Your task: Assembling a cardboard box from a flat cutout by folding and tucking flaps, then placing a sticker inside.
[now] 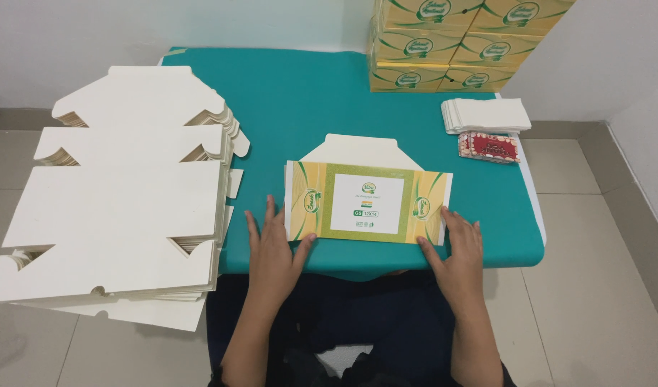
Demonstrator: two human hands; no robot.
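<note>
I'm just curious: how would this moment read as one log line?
left hand: on folded box blank | right hand: on its right edge | stack of flat blanks: left

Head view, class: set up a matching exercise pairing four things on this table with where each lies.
Things:
1. flat yellow carton
2. stack of white blanks
3. yellow boxes
4. small red packet

Places:
A. stacked at the far edge of the green table
B. between the left hand and right hand
C. just in front of the white folded pile
D. overhanging the table's left side

Pairs: 1-B, 2-D, 3-A, 4-C
</note>
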